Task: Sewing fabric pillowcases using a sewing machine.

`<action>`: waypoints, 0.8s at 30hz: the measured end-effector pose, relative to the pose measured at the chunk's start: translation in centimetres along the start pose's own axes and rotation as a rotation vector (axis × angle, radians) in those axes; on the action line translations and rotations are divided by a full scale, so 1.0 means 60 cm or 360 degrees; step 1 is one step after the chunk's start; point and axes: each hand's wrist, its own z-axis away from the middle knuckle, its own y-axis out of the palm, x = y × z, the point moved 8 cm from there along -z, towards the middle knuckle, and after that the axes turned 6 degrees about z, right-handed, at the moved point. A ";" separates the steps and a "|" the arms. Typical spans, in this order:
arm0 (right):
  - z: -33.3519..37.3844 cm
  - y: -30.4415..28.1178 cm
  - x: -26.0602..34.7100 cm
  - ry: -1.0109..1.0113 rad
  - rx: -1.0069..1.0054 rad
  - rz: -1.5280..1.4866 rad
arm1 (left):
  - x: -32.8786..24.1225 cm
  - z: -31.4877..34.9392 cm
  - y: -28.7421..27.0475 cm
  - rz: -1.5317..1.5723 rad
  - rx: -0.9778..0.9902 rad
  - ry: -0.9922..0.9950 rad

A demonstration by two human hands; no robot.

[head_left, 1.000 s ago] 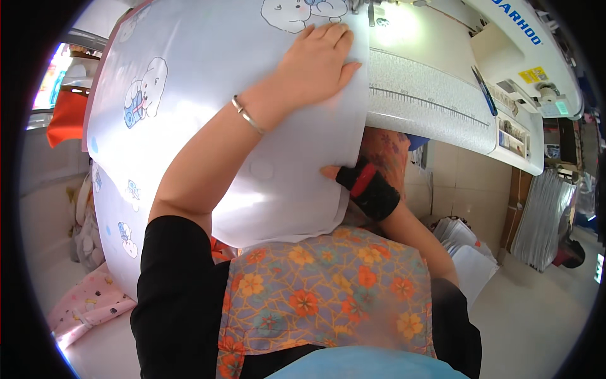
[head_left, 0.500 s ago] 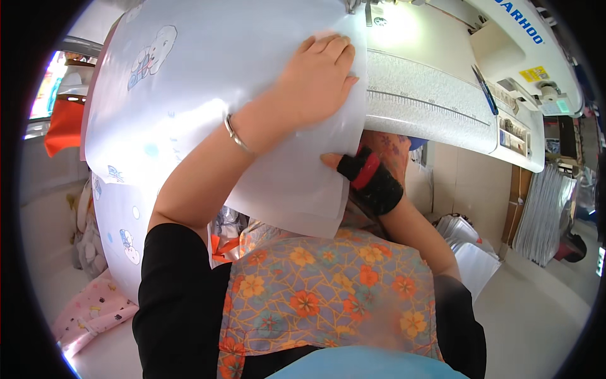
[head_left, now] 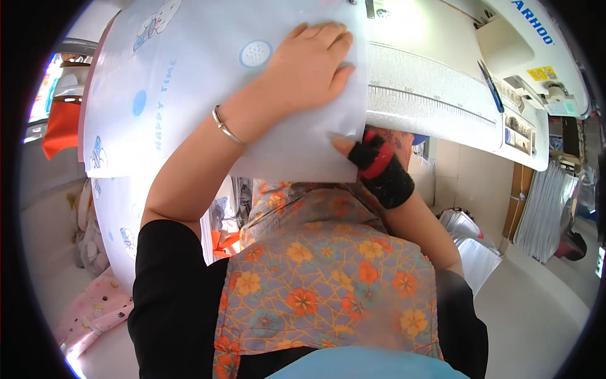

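Observation:
A glossy, pale blue-white plastic sheet (head_left: 208, 114) printed with cartoon figures and dots covers the left side of the sewing table. My left hand (head_left: 314, 66) lies flat on it near its right edge, fingers stretched forward, a bangle on the wrist. My right hand (head_left: 372, 161), in a black and red fingerless glove, is at the sheet's near right corner. Its thumb rests on top and its other fingers are hidden below, pinching the edge. Beyond my left hand, part of the sewing machine's presser foot (head_left: 370, 7) shows at the top.
The white sewing machine (head_left: 527, 38) stands at the right, above a table edge marked with a ruler (head_left: 435, 95). A slim blue and black tool (head_left: 491, 88) lies there. Stacked folded sheets (head_left: 546, 211) stand at far right. Pink printed fabric (head_left: 95, 309) hangs at lower left.
The sheet has slid forward, and its near edge now lies farther from me. My left hand has moved slightly forward and left; my right hand has shifted slightly right.

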 end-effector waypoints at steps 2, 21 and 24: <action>0.006 0.016 -0.009 0.0231 0.0200 -0.0574 | 0.001 0.007 -0.007 -0.0030 -0.0026 -0.0009; 0.020 0.000 0.002 0.0624 0.0116 -0.0585 | -0.036 0.024 -0.033 0.0202 0.0015 0.0035; 0.018 -0.007 0.020 0.0526 0.0146 -0.0384 | -0.038 0.031 -0.022 0.0000 -0.0003 0.0032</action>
